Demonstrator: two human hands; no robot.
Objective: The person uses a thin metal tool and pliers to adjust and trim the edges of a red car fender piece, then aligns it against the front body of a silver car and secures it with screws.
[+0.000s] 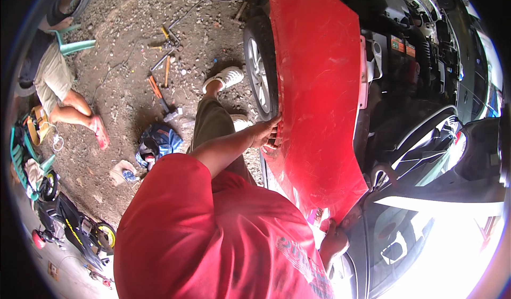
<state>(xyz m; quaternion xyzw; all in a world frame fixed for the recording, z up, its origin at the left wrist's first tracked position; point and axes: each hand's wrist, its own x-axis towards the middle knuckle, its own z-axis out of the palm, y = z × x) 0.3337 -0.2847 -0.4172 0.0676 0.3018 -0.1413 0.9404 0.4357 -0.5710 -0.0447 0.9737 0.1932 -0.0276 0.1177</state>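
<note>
A large red car fender (319,86), scuffed and creased, stands along the side of the car above the front wheel (258,67). My left hand (266,133) is closed on its outer lower edge, just behind the tyre, with the fingers curled over the rim. At the fender's rear end, close to the windscreen pillar, my right hand (334,240) grips the narrow red corner. Part of that hand's fingers is hidden by the panel, and bright glare lies around it.
To the right lies the open engine bay (410,75), with the windscreen (404,235) behind it. A hammer (165,105) and other tools lie on the gravel, near a blue bag (158,143). Another person's leg (77,107) shows at left, above a motorcycle (74,227).
</note>
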